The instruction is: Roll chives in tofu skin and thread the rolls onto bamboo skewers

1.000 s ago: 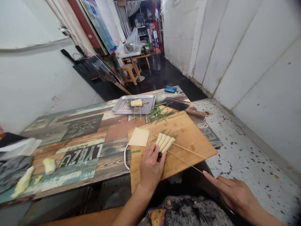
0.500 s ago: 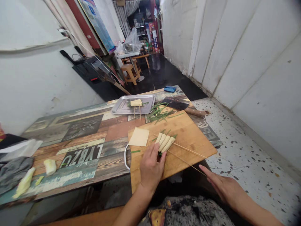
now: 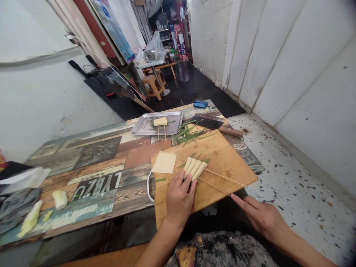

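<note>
Several pale tofu-skin rolls [image 3: 195, 168] with green chives poking from their ends lie side by side on a wooden cutting board [image 3: 233, 167]. Two thin bamboo skewers [image 3: 222, 176] run through them and stick out to the lower right. My left hand [image 3: 179, 196] grips the near ends of the rolls against the board. At the outer end of the lower skewer are the fingertips of my right hand [image 3: 258, 215], closed on it. Left of the rolls lies a flat square tofu sheet [image 3: 164, 162], with a short chive piece [image 3: 160, 180] below it.
A metal tray [image 3: 139, 126] holds a finished-looking skewered bundle [image 3: 160, 121]. Loose chives [image 3: 187, 133], a cleaver [image 3: 208, 121] and a blue object [image 3: 200, 104] lie beyond the board. Vegetable pieces [image 3: 59, 199] and a grey cloth [image 3: 18, 207] sit at the left.
My right hand has moved slightly left and up along the lower skewer, its fingertips now closer to the board. My left hand stays on the rolls.
</note>
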Motion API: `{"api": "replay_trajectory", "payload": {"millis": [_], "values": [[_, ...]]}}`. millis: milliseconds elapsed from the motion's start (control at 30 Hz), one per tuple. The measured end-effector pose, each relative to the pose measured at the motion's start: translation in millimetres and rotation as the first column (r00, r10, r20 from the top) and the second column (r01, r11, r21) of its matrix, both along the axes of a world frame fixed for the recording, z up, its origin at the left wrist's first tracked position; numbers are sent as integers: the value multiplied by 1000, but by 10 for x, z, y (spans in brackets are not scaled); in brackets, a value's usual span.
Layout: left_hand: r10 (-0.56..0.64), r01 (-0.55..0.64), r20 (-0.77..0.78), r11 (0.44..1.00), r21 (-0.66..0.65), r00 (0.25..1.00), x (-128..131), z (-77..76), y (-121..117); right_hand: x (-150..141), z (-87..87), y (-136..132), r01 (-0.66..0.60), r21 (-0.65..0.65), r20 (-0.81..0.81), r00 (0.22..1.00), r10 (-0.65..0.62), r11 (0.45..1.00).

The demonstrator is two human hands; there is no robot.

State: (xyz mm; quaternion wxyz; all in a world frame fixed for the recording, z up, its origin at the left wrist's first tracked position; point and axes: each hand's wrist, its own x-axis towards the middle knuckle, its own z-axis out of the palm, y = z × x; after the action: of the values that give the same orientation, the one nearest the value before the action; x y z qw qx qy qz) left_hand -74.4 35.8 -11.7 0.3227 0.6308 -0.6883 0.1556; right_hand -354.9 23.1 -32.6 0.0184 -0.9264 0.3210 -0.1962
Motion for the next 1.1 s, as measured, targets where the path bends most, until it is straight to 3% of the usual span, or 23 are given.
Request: {"api": "replay_trajectory", "payload": {"millis": [400, 833, 1100], "values": [[-1, 0, 54, 1000, 12, 999, 3, 8, 6, 43, -54, -17, 0, -7, 49, 999, 0, 1000], [-9, 7, 45, 999, 39, 999, 11, -17, 19, 84, 348, -19, -22, -158, -74, 997, 11, 987], [6, -7, 71, 1000, 15, 997, -9, -16, 17, 35, 327, -5, -11, -163, -72, 997, -1, 987]]}}
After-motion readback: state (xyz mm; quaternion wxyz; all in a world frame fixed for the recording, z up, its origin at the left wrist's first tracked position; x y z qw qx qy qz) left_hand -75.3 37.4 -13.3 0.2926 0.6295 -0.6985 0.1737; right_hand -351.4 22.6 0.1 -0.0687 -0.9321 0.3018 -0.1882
